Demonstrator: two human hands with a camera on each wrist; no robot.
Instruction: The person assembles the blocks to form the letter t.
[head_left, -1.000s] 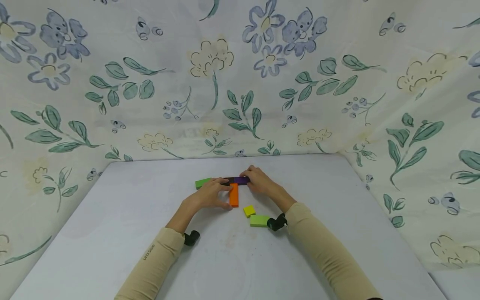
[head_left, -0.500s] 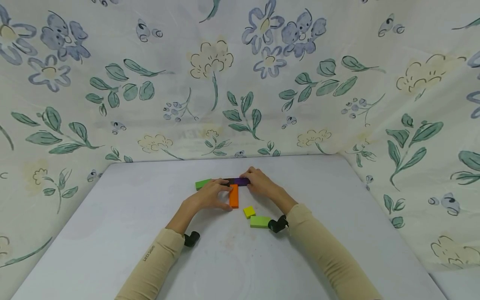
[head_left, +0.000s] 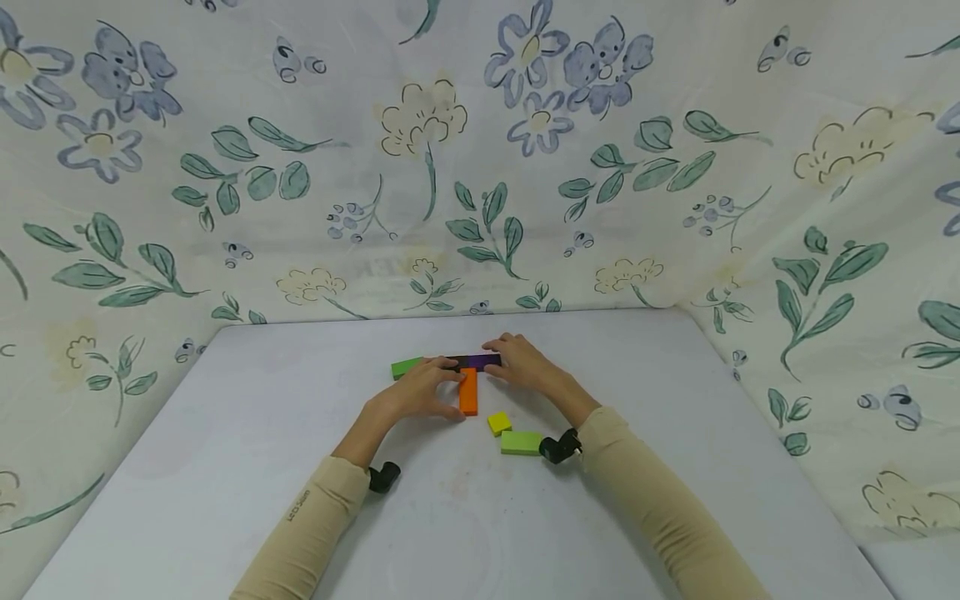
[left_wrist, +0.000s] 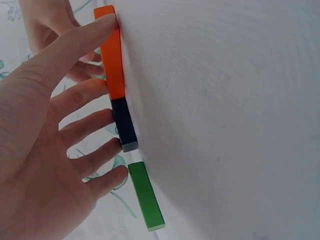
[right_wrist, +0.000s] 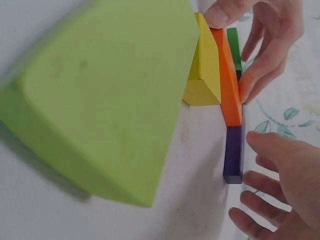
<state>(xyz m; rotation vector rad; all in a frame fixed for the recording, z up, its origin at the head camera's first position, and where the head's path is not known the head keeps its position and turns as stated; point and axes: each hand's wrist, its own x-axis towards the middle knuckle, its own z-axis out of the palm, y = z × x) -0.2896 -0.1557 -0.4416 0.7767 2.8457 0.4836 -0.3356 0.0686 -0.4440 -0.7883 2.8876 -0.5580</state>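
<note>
Near the back of the white table, my left hand (head_left: pixel 416 387) spreads its fingers along an orange block (head_left: pixel 468 393). In the left wrist view its thumb touches the orange block's end, while other fingertips meet the side of a black block (left_wrist: pixel 123 122). A dark green block (left_wrist: pixel 146 195) lies past the black one, with a small gap. The purple block (head_left: pixel 483 362) continues the black block's line, across the orange block's far end. Around the purple block's right end, my right hand (head_left: pixel 523 365) has its fingers apart; the right wrist view shows its thumb off the block.
A small yellow block (head_left: pixel 498 423) and a light green block (head_left: pixel 521 442) lie nearer, right of the orange one. The black wrist camera (head_left: pixel 558 446) on the right arm overlaps the light green block's edge in the head view. Behind the table (head_left: pixel 300 342) hangs a floral cloth (head_left: pixel 480 167).
My right hand has loosened from the purple block, its thumb and fingers spreading and shifting slightly right. My left hand and the blocks look unmoved.
</note>
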